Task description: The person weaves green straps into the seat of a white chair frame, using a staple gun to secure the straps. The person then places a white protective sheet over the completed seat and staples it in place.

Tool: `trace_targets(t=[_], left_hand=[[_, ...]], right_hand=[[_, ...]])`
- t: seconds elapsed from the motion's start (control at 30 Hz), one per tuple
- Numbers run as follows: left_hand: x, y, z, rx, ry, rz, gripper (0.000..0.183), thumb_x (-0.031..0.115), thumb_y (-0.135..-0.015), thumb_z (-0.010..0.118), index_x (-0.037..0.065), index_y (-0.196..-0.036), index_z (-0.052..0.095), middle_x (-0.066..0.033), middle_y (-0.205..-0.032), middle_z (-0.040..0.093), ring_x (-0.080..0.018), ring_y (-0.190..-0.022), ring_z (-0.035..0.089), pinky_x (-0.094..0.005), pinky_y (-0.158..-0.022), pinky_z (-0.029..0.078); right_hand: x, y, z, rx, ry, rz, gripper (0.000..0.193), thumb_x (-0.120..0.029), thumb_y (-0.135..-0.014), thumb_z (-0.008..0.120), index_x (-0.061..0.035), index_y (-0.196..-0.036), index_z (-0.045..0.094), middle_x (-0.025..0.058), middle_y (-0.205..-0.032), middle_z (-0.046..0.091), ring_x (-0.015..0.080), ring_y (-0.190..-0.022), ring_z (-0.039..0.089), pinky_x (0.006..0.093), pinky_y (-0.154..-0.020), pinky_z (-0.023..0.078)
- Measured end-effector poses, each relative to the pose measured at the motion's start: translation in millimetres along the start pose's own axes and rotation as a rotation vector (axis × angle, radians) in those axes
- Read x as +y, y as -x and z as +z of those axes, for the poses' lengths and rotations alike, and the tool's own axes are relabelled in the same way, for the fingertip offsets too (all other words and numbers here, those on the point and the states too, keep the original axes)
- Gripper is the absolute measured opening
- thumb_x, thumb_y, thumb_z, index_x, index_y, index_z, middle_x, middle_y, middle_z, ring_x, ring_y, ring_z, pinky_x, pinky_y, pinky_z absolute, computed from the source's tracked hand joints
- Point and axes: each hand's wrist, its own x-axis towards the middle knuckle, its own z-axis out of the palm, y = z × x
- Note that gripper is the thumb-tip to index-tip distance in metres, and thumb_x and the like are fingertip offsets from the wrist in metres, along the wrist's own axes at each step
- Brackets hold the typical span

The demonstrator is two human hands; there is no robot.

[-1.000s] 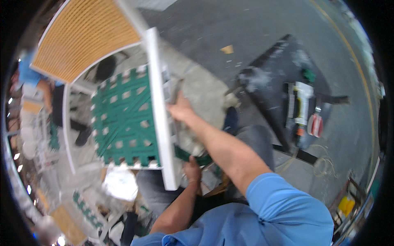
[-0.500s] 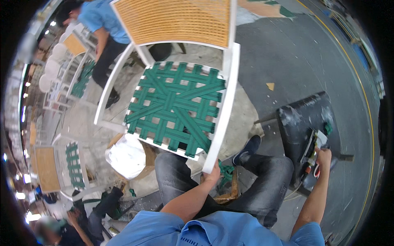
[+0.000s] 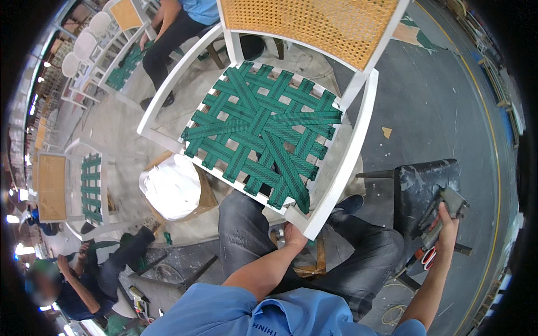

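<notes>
A white armchair with a woven cane back stands tilted before me, over my knees. Green webbing straps are woven across its seat, with several diagonal strips on top. My left hand is closed at the chair's near front corner; its fingertips are partly hidden beneath the frame. Off to the right, my right hand grips a grey staple gun, held just above a worn black stool. Red-handled scissors lie by the stool's near edge, beside my right wrist.
A cardboard box with a white liner sits left of my knee. Another cane-back chair stands farther left. One co-worker sits behind the armchair; another person is at lower left. A thin hose coils on the floor.
My right hand has lifted the staple gun off the black stool. The armchair has turned slightly and appears farther right, with my left hand still at its corner; the view has also shifted.
</notes>
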Motion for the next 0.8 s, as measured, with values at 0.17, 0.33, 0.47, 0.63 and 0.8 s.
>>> trace_targets(t=[0.17, 0.33, 0.47, 0.63, 0.8], left_hand=[[-7.1, -7.8, 4.9, 0.103, -0.030, -0.007, 0.043, 0.044, -0.098, 0.060, 0.005, -0.109, 0.073, -0.0213, -0.112, 0.073, -0.0414, -0.111, 0.064, -0.0499, -0.101, 0.045], [24.4, -4.9, -15.0, 0.021, -0.118, 0.024, 0.035, 0.039, -0.099, 0.058, 0.009, -0.104, 0.075, -0.0158, -0.110, 0.074, -0.0356, -0.109, 0.066, -0.0479, -0.101, 0.043], [15.9, -5.5, -16.1, 0.024, -0.152, 0.068, 0.031, 0.037, -0.098, 0.058, 0.012, -0.105, 0.075, -0.0130, -0.107, 0.075, -0.0332, -0.106, 0.067, -0.0459, -0.102, 0.041], [-0.3, -7.3, -4.8, 0.056, -0.151, 0.163, 0.029, 0.038, -0.098, 0.059, 0.015, -0.107, 0.075, -0.0125, -0.106, 0.075, -0.0323, -0.105, 0.067, -0.0455, -0.103, 0.040], [0.3, -9.7, -2.2, -0.005, -0.123, 0.069, 0.029, 0.036, -0.094, 0.062, 0.016, -0.112, 0.074, -0.0126, -0.110, 0.074, -0.0321, -0.108, 0.067, -0.0473, -0.107, 0.038]], right_hand=[[-31.5, 45.3, 113.7, -0.458, 0.068, 0.065, 0.029, -0.027, -0.091, 0.077, -0.0042, -0.106, 0.067, 0.0002, -0.071, 0.060, 0.0126, -0.051, 0.056, 0.0295, -0.045, 0.045], [-8.5, 76.3, 194.1, -0.789, 0.158, 0.219, 0.016, -0.007, -0.090, 0.077, 0.0000, -0.100, 0.066, 0.0021, -0.073, 0.063, 0.0121, -0.058, 0.058, 0.0298, -0.051, 0.047], [-3.4, 88.7, 227.1, -0.947, 0.178, 0.226, 0.013, 0.001, -0.090, 0.072, 0.0029, -0.101, 0.064, 0.0041, -0.074, 0.065, 0.0126, -0.058, 0.059, 0.0298, -0.051, 0.047], [11.7, 89.0, 238.8, -0.950, 0.233, 0.141, 0.026, 0.003, -0.088, 0.071, 0.0044, -0.113, 0.063, 0.0073, -0.080, 0.068, 0.0135, -0.062, 0.061, 0.0303, -0.055, 0.049], [-12.7, 95.8, 256.3, -0.970, 0.389, -0.136, 0.059, -0.005, -0.083, 0.080, 0.0060, -0.136, 0.056, 0.0133, -0.101, 0.072, 0.0201, -0.089, 0.069, 0.0350, -0.079, 0.056]])
